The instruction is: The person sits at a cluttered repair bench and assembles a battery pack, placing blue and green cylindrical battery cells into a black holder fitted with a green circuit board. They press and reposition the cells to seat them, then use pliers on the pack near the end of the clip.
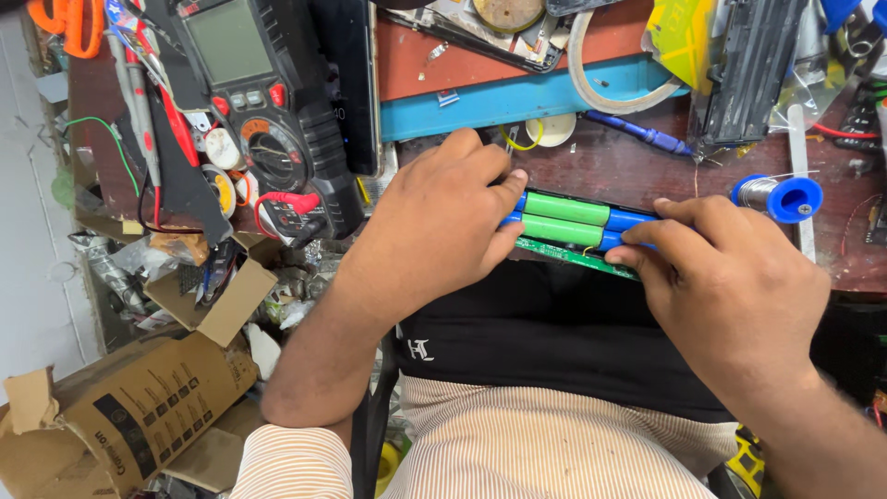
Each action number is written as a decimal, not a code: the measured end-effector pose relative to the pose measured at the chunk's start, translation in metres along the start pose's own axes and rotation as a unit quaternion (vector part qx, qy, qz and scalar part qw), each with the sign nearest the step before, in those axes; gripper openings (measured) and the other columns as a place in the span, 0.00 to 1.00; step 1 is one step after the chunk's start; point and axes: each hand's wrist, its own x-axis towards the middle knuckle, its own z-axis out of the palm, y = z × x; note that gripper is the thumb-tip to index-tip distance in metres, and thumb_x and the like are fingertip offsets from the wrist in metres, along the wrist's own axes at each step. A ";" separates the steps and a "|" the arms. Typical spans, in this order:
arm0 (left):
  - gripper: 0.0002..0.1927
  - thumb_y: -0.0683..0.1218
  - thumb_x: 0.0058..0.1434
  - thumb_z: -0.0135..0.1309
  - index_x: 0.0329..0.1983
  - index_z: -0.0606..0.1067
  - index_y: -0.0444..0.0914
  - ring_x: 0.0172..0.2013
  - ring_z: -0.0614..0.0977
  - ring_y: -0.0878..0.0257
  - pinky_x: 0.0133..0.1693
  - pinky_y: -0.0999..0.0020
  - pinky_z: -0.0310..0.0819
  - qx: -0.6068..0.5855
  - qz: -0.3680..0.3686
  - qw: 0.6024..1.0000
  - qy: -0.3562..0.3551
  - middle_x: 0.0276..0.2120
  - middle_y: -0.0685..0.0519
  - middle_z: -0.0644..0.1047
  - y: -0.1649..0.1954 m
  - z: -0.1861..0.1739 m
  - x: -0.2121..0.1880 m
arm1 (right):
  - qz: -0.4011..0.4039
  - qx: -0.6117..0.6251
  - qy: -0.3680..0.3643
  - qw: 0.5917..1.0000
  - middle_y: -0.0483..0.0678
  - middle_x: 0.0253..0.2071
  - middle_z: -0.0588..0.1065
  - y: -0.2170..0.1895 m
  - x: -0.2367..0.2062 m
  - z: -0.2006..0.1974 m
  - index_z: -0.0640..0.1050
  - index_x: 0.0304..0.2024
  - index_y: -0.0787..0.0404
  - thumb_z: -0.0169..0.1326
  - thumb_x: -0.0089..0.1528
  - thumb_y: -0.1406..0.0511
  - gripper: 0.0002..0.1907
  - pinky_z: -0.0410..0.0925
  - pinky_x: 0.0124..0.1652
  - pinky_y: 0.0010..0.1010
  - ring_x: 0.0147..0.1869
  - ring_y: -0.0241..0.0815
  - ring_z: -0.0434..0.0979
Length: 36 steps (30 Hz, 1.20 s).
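1. Head view, looking down: both hands press a battery pack (565, 220) against the near edge of a cluttered workbench (637, 166), just above the person's lap.
2. Left hand (434, 222) clamps over the pack's left end, fingers curled across the green and blue cells.
3. Right hand (730, 277) pinches the right end, thumb and forefinger closed on the blue cells.
4. A thin green circuit board (573, 256) runs along the pack's near side.
5. Judgement: even pressure from both ends should keep the cells aligned; fingertips are best kept off the board.
6. A multimeter (263, 102) lies well to the left; a blue solder spool (781, 196) sits just right of the pack.
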 end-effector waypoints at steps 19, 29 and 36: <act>0.06 0.44 0.51 0.58 0.30 0.80 0.37 0.32 0.80 0.58 0.31 0.63 0.77 0.178 0.068 0.982 0.003 0.27 0.53 0.76 0.018 0.008 0.006 | -0.033 0.030 0.049 0.998 0.46 0.46 0.80 0.006 -0.014 0.004 0.82 0.38 0.56 0.69 0.57 0.60 0.11 0.73 0.42 0.35 0.48 0.46 0.82; 0.03 0.44 0.52 0.58 0.26 0.79 0.40 0.36 0.81 0.58 0.33 0.62 0.78 0.130 0.079 0.988 0.029 0.31 0.52 0.78 -0.002 0.013 -0.011 | 0.184 0.149 0.073 0.969 0.51 0.46 0.77 0.088 -0.092 0.010 0.78 0.53 0.64 0.54 0.73 0.67 0.08 0.70 0.47 0.27 0.45 0.39 0.77; 0.19 0.54 0.40 0.68 0.31 0.78 0.40 0.39 0.79 0.56 0.39 0.60 0.75 0.071 0.069 0.994 0.046 0.32 0.53 0.76 -0.006 0.006 -0.017 | 0.230 0.055 0.026 0.971 0.60 0.41 0.77 0.153 -0.117 0.050 0.78 0.52 0.70 0.63 0.68 0.68 0.14 0.70 0.37 0.37 0.40 0.50 0.78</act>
